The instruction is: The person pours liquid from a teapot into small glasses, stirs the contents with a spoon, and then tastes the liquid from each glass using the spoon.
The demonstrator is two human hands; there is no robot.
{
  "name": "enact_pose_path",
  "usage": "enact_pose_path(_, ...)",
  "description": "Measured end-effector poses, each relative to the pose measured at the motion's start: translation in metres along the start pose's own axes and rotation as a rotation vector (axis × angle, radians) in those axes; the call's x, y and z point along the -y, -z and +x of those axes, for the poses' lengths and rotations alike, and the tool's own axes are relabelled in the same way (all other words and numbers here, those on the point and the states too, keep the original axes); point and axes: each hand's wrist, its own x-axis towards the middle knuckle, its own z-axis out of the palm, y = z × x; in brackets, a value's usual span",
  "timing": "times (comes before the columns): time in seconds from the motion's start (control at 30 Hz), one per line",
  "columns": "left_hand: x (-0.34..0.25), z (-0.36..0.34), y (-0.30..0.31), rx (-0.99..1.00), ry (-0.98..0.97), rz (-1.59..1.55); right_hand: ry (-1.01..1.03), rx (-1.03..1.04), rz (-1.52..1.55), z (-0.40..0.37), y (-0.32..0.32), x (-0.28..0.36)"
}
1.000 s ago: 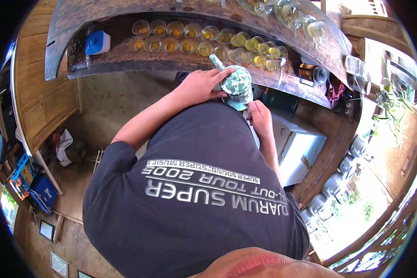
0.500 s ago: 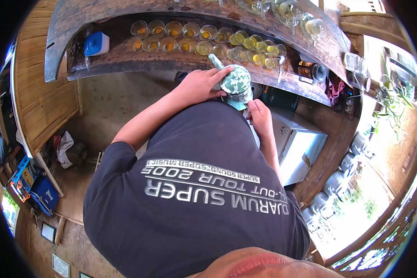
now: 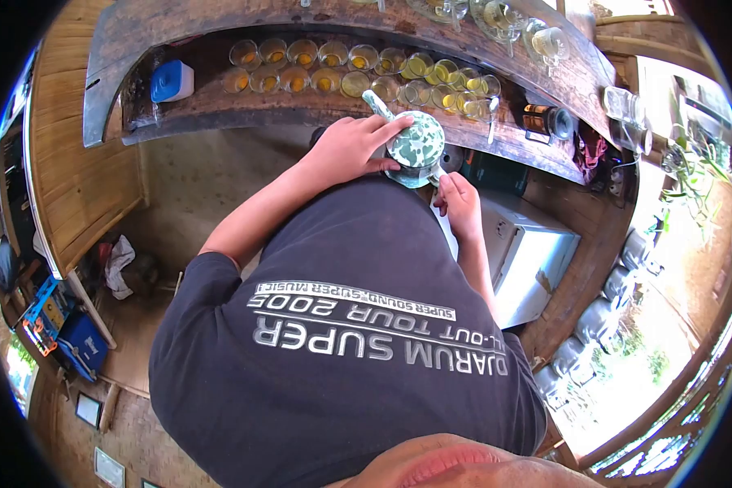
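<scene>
At the dark wooden worktop's (image 3: pixel 207 107) near edge, the left hand (image 3: pixel 354 150) clasps a mottled green-and-white enamel teapot (image 3: pixel 416 142), thumb and fingers spread; the right hand (image 3: pixel 461 202) pinches its handle (image 3: pixel 438 172). A slipping pinch could tip it, spilling liquid or knocking clear round drinking glasses (image 3: pixel 355 83).

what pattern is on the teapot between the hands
The teapot has a mottled green-and-white pattern, seen best in the head view.
</scene>
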Motion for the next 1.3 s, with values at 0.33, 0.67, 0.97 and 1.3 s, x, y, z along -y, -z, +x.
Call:
enact_pose_path(0.33,-0.026,0.004,-0.005,0.045,-0.037,0.068,0.053,-0.026,0.089,-0.008,0.014,-0.025)
enact_pose_path(0.67,-0.061,0.047,-0.059,0.228,-0.123,0.069,-0.048,-0.091,0.228,-0.036,0.061,-0.104)
enact_pose_path(0.97,-0.153,0.145,-0.148,0.346,-0.318,0.225,-0.060,-0.278,0.404,-0.067,0.164,-0.177)
enact_pose_path(1.3,-0.291,0.282,-0.245,0.301,-0.474,0.449,0.082,-0.599,0.452,-0.074,0.336,-0.210)
